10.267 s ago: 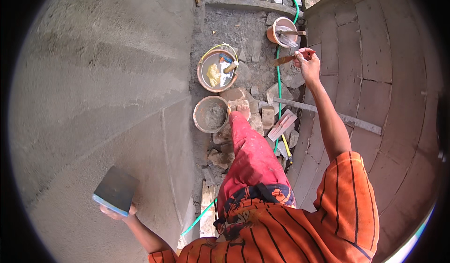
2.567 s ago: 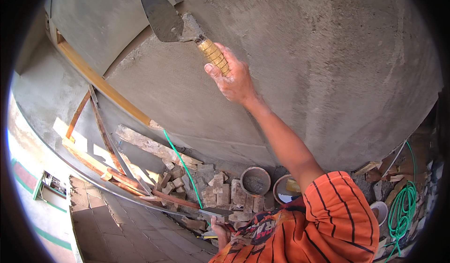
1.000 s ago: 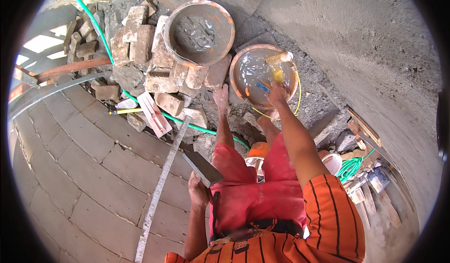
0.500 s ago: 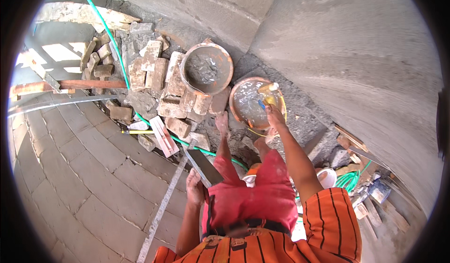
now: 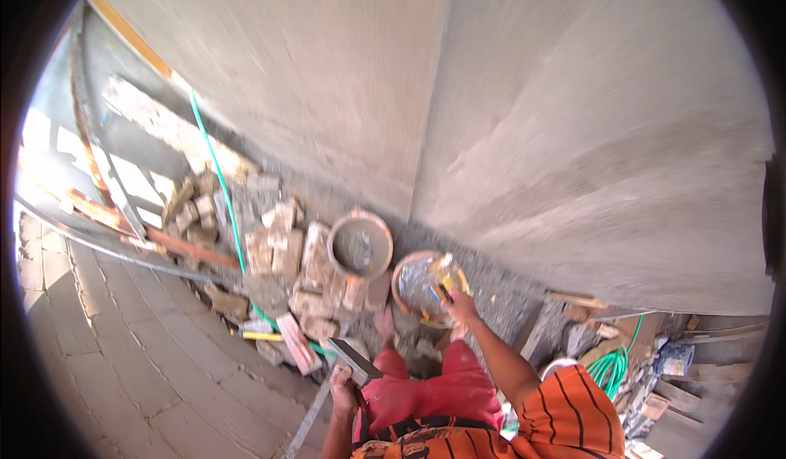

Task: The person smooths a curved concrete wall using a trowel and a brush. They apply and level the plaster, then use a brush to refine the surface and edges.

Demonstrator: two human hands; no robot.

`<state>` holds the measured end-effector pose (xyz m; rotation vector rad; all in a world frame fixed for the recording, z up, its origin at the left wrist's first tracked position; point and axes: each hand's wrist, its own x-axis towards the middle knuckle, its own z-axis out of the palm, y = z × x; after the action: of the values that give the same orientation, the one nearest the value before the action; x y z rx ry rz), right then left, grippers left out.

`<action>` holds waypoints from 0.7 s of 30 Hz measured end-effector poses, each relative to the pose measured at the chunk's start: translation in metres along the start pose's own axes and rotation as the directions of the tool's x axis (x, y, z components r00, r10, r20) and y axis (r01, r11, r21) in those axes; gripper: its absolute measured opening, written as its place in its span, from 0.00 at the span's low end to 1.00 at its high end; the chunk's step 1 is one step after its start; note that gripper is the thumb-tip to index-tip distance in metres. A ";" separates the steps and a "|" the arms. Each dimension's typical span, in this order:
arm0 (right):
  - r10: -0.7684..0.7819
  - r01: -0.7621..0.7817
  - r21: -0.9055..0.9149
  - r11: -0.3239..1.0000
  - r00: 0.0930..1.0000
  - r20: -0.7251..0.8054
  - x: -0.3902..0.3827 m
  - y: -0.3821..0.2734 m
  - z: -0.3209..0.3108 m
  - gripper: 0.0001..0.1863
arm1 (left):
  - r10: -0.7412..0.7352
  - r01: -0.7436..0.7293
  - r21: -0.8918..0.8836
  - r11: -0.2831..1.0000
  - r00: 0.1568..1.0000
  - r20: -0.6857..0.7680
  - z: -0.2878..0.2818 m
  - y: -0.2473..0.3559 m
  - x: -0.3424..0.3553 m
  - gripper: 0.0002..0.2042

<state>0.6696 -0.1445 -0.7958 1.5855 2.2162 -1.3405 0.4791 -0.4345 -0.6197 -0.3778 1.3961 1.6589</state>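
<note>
My left hand (image 5: 343, 384) grips a plastering trowel with a flat, dark rectangular blade (image 5: 354, 357), held in front of my left thigh. My right hand (image 5: 462, 306) reaches forward, closed round the handle of what looks like a brush. The brush (image 5: 448, 274) has a pale, yellowish head and is over the right-hand tub (image 5: 400, 297), which holds greyish water. To the left of that tub, a second round tub (image 5: 334, 256) contains wet grey mortar and rests among bricks.
Loose bricks (image 5: 286, 250) are piled left of the tubs. A pinkish float (image 5: 299, 343) lies near a green hose (image 5: 229, 201). Grey plastered walls (image 5: 524, 172) meet in a corner ahead. Coiled green hose (image 5: 607, 370) and wood scraps lie at right; paving (image 5: 123, 361) spreads left.
My view has tilted up, showing more wall, with the tubs lower in the picture. My right hand and the brush remain at the water tub; the trowel stays in my left hand.
</note>
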 end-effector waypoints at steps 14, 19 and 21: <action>-0.553 0.778 0.014 0.628 0.459 -0.695 -0.204 -0.462 -0.446 0.19 | 0.308 -0.311 -0.069 0.948 0.842 0.443 0.115 0.168 0.019 0.07; -0.521 0.741 -0.231 0.631 0.184 -0.834 -0.260 -0.566 -0.525 0.17 | 0.302 -0.310 -0.052 0.949 0.852 0.427 0.084 0.176 0.027 0.07; -0.564 0.672 -0.404 0.621 0.025 -0.826 -0.260 -0.584 -0.549 0.19 | 0.276 -0.285 -0.035 0.958 0.880 0.385 0.082 0.179 0.014 0.06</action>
<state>0.5266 0.0132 0.0198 1.6164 4.0387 -0.4690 0.3567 -0.3459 -0.4935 0.1754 1.2060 1.8271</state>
